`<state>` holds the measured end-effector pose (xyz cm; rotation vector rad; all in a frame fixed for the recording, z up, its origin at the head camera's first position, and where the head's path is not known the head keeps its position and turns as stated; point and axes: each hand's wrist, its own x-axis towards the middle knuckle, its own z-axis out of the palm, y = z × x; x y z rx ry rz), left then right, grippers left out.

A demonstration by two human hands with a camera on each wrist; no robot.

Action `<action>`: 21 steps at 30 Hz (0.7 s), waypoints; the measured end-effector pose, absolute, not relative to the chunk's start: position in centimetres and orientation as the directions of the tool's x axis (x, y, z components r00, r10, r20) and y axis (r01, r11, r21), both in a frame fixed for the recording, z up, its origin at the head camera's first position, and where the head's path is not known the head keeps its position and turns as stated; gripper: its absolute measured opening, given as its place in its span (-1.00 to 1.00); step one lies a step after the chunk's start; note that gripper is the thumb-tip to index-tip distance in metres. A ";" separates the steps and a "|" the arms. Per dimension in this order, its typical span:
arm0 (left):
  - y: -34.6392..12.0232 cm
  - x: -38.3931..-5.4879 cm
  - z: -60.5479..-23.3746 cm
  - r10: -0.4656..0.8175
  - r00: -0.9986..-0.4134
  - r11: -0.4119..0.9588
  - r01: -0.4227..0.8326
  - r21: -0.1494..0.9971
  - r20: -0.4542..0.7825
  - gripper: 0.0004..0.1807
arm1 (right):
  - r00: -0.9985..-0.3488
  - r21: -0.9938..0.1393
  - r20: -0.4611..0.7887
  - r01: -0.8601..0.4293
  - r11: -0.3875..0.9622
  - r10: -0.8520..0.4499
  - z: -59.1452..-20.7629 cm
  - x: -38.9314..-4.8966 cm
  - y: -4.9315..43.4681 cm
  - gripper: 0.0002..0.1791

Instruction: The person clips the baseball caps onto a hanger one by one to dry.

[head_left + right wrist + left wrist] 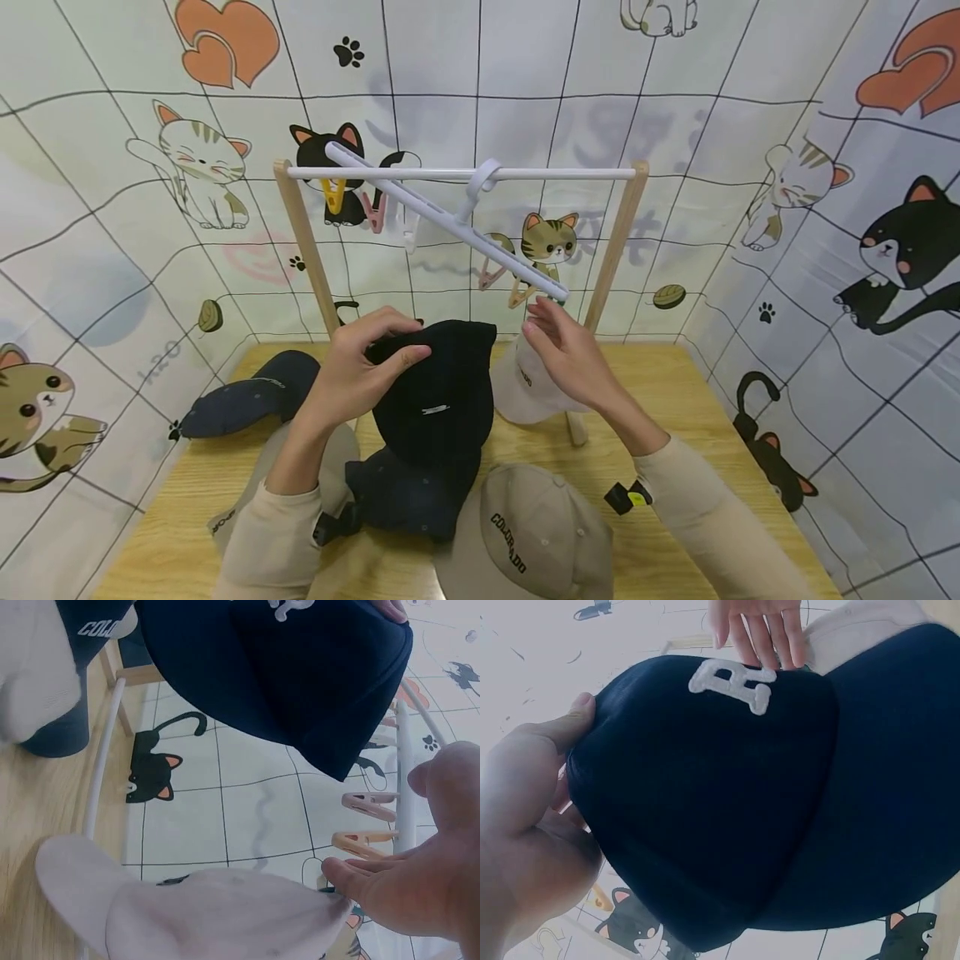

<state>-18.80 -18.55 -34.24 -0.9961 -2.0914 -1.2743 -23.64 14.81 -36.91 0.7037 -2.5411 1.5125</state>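
My left hand [363,367] pinches a dark navy baseball cap [705,772] by the end of its crown, thumb on one side and fingers on the other. The cap hangs brim down, with a white letter on its front. My right hand [570,354] has its fingers extended near the top of a pale pink cap [217,915], just below the right end of a lavender clip hanger [450,221]. In the right wrist view, the fingertips [337,874] are right at that cap's upper edge, where a bit of green shows.
The hanger hooks over a white rod [405,173] on wooden posts [618,242], with colored clips such as a yellow one [333,196] hanging from it. On the wooden table [652,400] lie a beige COLORADO cap [532,533], a grey-beige cap [258,467] and a navy cap [262,396].
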 end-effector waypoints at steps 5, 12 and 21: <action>-18.5 -19.0 -34.7 0.322 -0.592 0.280 0.805 0.522 0.739 -0.61 | -0.902 -0.822 0.303 -0.411 0.395 -0.308 -36.8 -24.3 14.1 -0.21; -18.4 -18.7 -34.8 0.323 -0.624 0.281 0.782 0.557 0.712 -0.61 | -0.919 -0.839 0.309 -0.385 0.384 -0.246 -36.6 -25.2 13.3 -0.22; -18.2 -18.4 -34.9 0.336 -0.653 0.286 0.757 0.587 0.679 -0.62 | -0.919 -0.878 0.369 -0.394 0.270 -0.142 -36.9 -26.4 12.5 -0.33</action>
